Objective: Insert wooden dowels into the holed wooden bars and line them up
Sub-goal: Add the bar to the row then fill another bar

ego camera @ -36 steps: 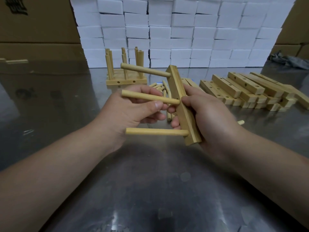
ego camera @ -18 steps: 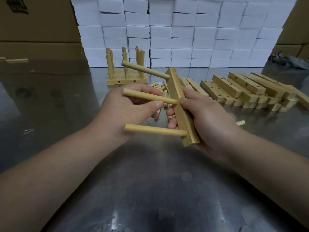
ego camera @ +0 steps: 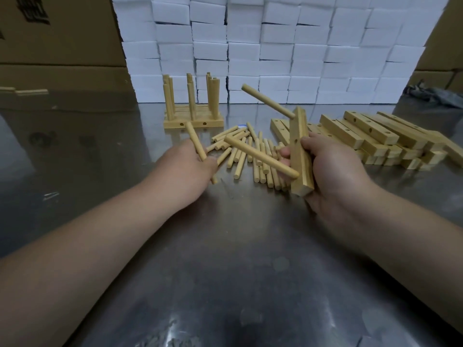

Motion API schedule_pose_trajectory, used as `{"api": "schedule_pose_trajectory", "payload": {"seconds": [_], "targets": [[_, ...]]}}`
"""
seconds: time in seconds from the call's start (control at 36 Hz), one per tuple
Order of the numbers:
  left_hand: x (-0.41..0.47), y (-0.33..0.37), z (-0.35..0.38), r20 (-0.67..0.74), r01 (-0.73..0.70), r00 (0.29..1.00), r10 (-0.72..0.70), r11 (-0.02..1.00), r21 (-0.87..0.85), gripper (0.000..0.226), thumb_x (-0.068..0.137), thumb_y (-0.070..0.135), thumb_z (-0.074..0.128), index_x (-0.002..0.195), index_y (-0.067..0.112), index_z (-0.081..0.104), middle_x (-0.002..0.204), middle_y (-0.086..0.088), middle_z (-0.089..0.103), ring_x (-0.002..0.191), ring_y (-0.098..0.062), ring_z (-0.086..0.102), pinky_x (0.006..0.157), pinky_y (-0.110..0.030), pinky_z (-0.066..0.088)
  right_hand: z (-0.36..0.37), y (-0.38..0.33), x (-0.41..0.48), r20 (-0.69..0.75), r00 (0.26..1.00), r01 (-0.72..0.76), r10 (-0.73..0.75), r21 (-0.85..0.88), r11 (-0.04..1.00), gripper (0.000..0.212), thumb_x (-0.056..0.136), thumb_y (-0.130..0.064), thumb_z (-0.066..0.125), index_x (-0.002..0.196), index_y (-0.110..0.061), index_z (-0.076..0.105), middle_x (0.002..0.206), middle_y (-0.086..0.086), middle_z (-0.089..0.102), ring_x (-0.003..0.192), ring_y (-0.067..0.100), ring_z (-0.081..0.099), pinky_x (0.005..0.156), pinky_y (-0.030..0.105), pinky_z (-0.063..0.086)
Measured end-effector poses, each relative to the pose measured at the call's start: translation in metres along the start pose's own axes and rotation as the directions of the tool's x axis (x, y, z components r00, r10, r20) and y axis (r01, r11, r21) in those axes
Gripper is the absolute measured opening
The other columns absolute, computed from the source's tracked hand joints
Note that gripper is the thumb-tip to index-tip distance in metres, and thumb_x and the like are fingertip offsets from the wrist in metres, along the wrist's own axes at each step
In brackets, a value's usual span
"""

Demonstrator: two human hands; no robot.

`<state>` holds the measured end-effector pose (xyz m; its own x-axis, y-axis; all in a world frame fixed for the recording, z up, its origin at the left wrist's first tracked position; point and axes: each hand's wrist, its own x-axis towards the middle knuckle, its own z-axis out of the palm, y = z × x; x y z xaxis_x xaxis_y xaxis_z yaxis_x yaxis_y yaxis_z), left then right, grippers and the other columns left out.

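1. Wooden bar (ego camera: 298, 154) stands nearly upright in our right grip (ego camera: 333, 171), whose fingers wrap it, above a scuffed steel desk (ego camera: 225, 259) that mirrors the light.
2. Two dowels sit in the bar and point left: an upper dowel (ego camera: 268, 101) and a lower dowel (ego camera: 260, 156). The middle hole (ego camera: 296, 141) between them shows open.
3. Our left grip (ego camera: 185, 169) is clenched around a single dowel (ego camera: 196, 141), apart from the bar.
4. Beyond our hands, loose dowels (ego camera: 239, 165) lie scattered on the desk, with stacked holed bars (ego camera: 375, 136) to their right.
5. Farther back stands a finished set (ego camera: 193, 122) of bars with upright dowels.
6. White blocks (ego camera: 275, 46) form a wall along the desk's far edge, with brown cartons (ego camera: 55, 33) at the sides and a dark crumpled heap (ego camera: 436, 93) at far right.
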<state>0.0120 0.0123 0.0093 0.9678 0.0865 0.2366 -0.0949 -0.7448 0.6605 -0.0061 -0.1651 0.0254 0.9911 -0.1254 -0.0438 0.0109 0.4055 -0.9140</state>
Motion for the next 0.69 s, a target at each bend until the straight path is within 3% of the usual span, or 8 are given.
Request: {"api": "schedule_pose_trajectory", "payload": {"seconds": [0.11,0.17,0.25,0.36,0.47,0.56,0.61,0.69], "targets": [[0.001,-0.001,-0.002,-0.001,0.014,1.000,-0.014,0.976,0.217,0.032,0.087,0.042,0.056,0.109,0.021,0.047,0.077,-0.002,0.059,0.068,-0.019,0.056,0.053,-0.032,0.040,0.001,0.002,0.001,-0.016,1.000,-0.017,0.017,0.008,1.000,0.031,0.098,-0.011,0.037,0.128,-0.012,0.047,0.067,0.008,0.061,0.039,0.012,0.056,0.042,0.024,0.051],[0.002,-0.002,0.000,0.022,0.035,0.999,-0.042,0.965,0.258,0.070,0.084,0.047,0.058,0.140,0.023,0.022,0.087,-0.002,0.062,0.074,-0.020,0.058,0.057,-0.034,0.044,0.001,0.003,0.001,-0.025,0.999,-0.031,0.031,0.006,0.999,0.034,0.098,-0.012,0.038,0.130,-0.012,0.046,0.067,0.008,0.062,0.040,0.012,0.057,0.042,0.023,0.050],[0.003,-0.002,0.006,0.045,0.012,0.999,-0.025,0.964,0.266,0.092,0.082,0.048,0.060,0.145,0.033,-0.006,0.109,-0.003,0.060,0.087,-0.022,0.059,0.072,-0.037,0.051,0.002,0.003,0.002,-0.037,0.999,-0.038,0.038,0.001,0.999,0.034,0.097,-0.011,0.038,0.131,-0.012,0.046,0.069,0.009,0.062,0.041,0.012,0.057,0.042,0.022,0.049],[0.001,0.000,0.010,0.029,-0.192,0.981,0.193,0.924,0.332,0.060,0.084,0.050,0.054,0.139,0.040,0.030,0.133,0.003,0.037,0.119,-0.019,0.040,0.097,-0.038,0.035,0.003,0.004,0.002,-0.050,0.998,-0.027,0.026,-0.006,1.000,0.034,0.097,-0.012,0.039,0.131,-0.011,0.046,0.068,0.008,0.062,0.040,0.011,0.056,0.041,0.022,0.048],[-0.007,0.005,0.014,0.310,-0.484,0.868,0.388,0.803,0.348,0.047,0.089,0.050,0.039,0.135,0.045,0.036,0.143,0.006,0.031,0.134,-0.015,0.019,0.113,-0.042,0.014,0.004,0.006,0.000,-0.035,0.999,-0.033,0.033,-0.015,0.999,0.036,0.098,-0.012,0.039,0.133,-0.012,0.046,0.066,0.007,0.063,0.040,0.011,0.057,0.041,0.022,0.049],[-0.007,0.006,0.014,0.380,-0.497,0.851,0.363,0.791,0.357,0.042,0.093,0.048,0.031,0.133,0.042,0.043,0.136,0.010,0.043,0.129,-0.014,0.026,0.112,-0.045,0.013,0.004,0.006,0.000,-0.023,0.999,-0.041,0.041,-0.019,0.999,0.038,0.098,-0.012,0.039,0.135,-0.014,0.044,0.059,0.005,0.064,0.040,0.011,0.057,0.041,0.022,0.049],[-0.006,0.006,0.013,0.288,-0.479,0.872,0.395,0.807,0.345,0.033,0.092,0.045,0.036,0.116,0.038,0.058,0.114,0.010,0.056,0.111,-0.013,0.041,0.104,-0.038,0.025,0.004,0.006,0.000,-0.027,0.999,-0.041,0.040,-0.025,0.999,0.037,0.098,-0.012,0.039,0.135,-0.015,0.044,0.054,0.002,0.064,0.040,0.011,0.057,0.041,0.021,0.049],[-0.005,0.005,0.013,0.140,-0.433,0.899,0.415,0.796,0.424,0.019,0.088,0.044,0.049,0.092,0.035,0.065,0.083,0.012,0.054,0.087,-0.010,0.041,0.089,-0.032,0.030,0.003,0.006,0.001,-0.026,0.999,-0.035,0.034,-0.027,0.999,0.036,0.097,-0.012,0.040,0.133,-0.014,0.045,0.054,0.002,0.064,0.041,0.011,0.057,0.041,0.021,0.049]]}}
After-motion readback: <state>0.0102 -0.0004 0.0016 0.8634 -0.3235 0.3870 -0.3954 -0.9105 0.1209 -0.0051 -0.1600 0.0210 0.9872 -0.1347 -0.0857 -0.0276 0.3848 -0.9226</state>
